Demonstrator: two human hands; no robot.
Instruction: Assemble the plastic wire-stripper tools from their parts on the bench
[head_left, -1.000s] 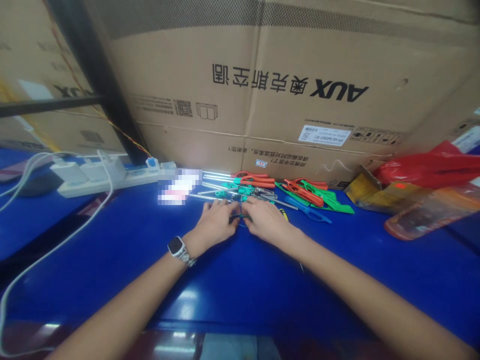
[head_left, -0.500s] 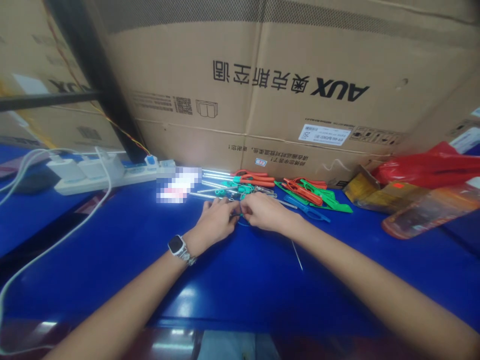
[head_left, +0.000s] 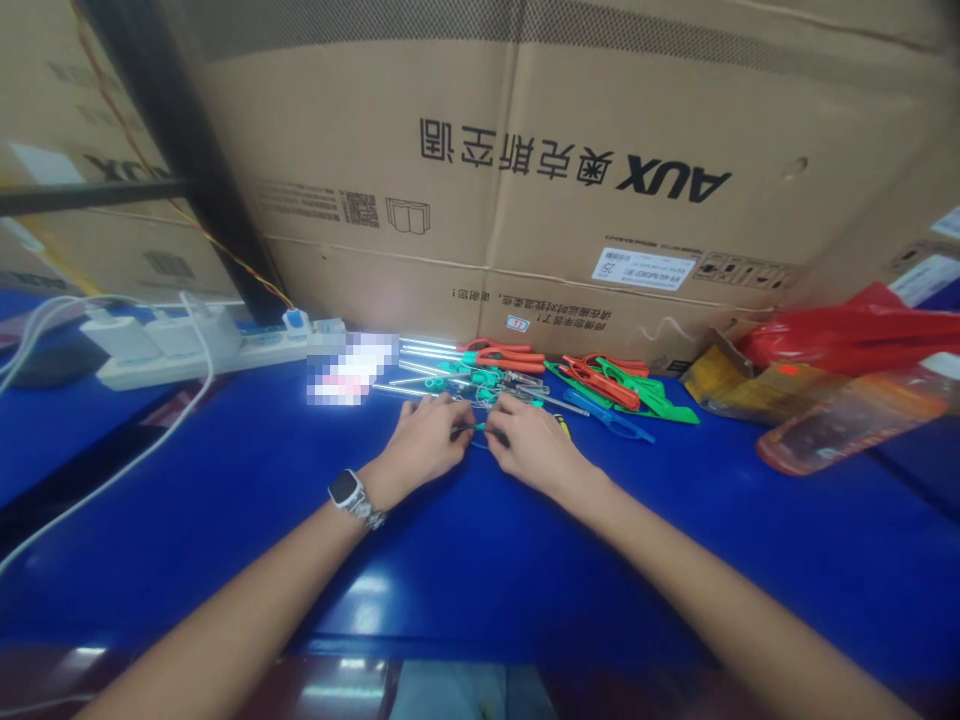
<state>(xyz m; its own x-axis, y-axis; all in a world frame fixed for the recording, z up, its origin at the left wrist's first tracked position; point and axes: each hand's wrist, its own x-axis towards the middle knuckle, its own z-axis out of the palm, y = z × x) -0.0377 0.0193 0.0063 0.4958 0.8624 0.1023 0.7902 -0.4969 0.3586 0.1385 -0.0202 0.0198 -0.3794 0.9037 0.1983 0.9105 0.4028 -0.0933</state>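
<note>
My left hand (head_left: pixel 429 440), wearing a watch (head_left: pixel 346 488) on its wrist, is closed with its fingertips pinched. Opposite it, my right hand (head_left: pixel 536 445) is closed too, fingers bent inward. A small, thin teal piece with dark ends (head_left: pixel 480 428) spans the short gap between the fingertips of both hands; its kind is too small to tell. Just beyond the hands lies a pile of thin metal rods with teal ends (head_left: pixel 442 382). A yellow-and-black thing (head_left: pixel 562 428) shows partly behind my right hand.
Orange-handled tools (head_left: pixel 517 358), green plastic pieces (head_left: pixel 664 400) and a blue plastic piece (head_left: pixel 619 422) lie at the back. A power strip (head_left: pixel 259 352) with white plugs stands left. At right are a bottle (head_left: pixel 840 425) and a red bag (head_left: pixel 847 330). A large carton (head_left: pixel 337 120) forms the back.
My right hand has turned and drawn slightly away from the left, showing the teal piece between them. The thin metal rod that stuck out below my right hand is no longer visible there.
</note>
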